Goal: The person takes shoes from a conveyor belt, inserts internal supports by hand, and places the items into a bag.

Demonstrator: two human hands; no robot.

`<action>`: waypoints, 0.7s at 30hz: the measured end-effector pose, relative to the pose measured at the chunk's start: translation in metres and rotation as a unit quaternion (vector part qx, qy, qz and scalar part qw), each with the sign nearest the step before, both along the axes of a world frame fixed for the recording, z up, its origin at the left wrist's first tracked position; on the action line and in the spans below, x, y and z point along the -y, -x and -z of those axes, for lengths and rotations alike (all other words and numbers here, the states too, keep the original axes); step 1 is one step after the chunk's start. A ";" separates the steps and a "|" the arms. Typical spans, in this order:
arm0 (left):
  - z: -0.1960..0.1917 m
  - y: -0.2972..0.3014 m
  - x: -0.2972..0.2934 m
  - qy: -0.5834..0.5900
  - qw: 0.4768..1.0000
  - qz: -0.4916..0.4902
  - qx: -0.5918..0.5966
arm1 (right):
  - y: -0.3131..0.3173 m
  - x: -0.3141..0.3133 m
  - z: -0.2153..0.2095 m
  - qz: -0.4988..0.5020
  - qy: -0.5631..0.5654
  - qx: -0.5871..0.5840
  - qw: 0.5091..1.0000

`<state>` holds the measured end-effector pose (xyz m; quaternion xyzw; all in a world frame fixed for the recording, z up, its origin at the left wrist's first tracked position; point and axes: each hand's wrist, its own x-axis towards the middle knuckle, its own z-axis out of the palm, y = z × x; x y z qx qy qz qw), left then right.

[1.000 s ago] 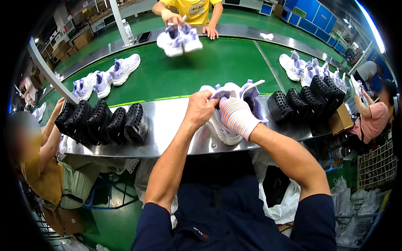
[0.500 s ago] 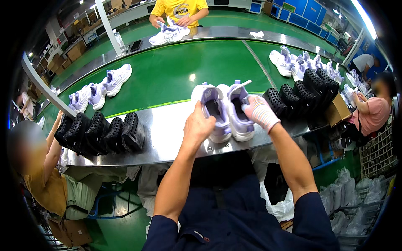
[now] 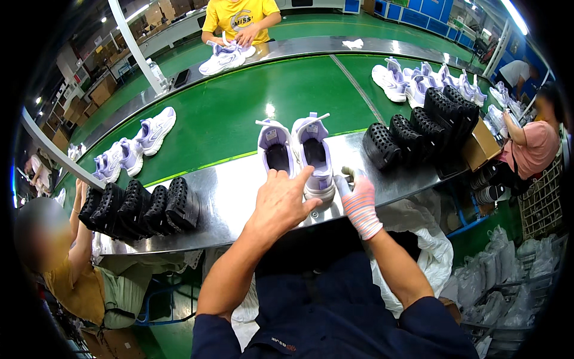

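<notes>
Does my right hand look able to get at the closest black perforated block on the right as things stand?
Probably yes. Your gloved right hand sits beside the white shoes, seemingly off them, and only bare metal counter appears to lie between it and that black perforated block.

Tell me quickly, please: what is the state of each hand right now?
Left hand: open and spread, at the heels of the white-and-lilac shoes.
Right hand: half open, beside the shoes, seemingly empty.

Green floor [image 3: 320,25], blue cabinets [image 3: 412,14] behind, bright tube light [image 3: 515,17] above
</notes>
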<state>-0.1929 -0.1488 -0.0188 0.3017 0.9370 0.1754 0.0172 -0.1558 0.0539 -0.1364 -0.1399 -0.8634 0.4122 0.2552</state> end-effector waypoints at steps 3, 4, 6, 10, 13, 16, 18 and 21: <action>-0.009 0.024 -0.014 0.046 0.996 0.019 0.072 | -0.011 0.011 0.017 -0.004 -0.091 -0.088 0.992; -0.006 0.031 -0.018 0.051 0.994 0.026 0.091 | -0.012 0.012 0.017 -0.019 -0.089 -0.125 0.988; 0.005 0.040 -0.025 0.054 0.997 0.042 0.042 | -0.013 0.011 0.018 -0.022 -0.049 -0.131 0.990; 0.020 0.082 -0.043 0.044 0.996 0.063 -0.042 | -0.015 0.008 0.018 -0.018 -0.028 -0.139 0.990; 0.030 0.151 -0.048 0.016 0.994 0.057 -0.087 | -0.012 0.010 0.023 -0.010 -0.072 -0.158 0.985; 0.029 0.218 -0.055 0.055 0.992 -0.006 -0.110 | -0.007 0.012 0.022 -0.008 -0.081 -0.159 0.984; 0.032 0.254 -0.057 0.043 0.991 -0.041 -0.120 | -0.007 0.013 0.022 -0.002 -0.085 -0.138 0.987; 0.049 0.284 -0.034 0.056 0.991 -0.039 -0.116 | -0.007 0.020 0.015 -0.017 -0.060 -0.123 0.990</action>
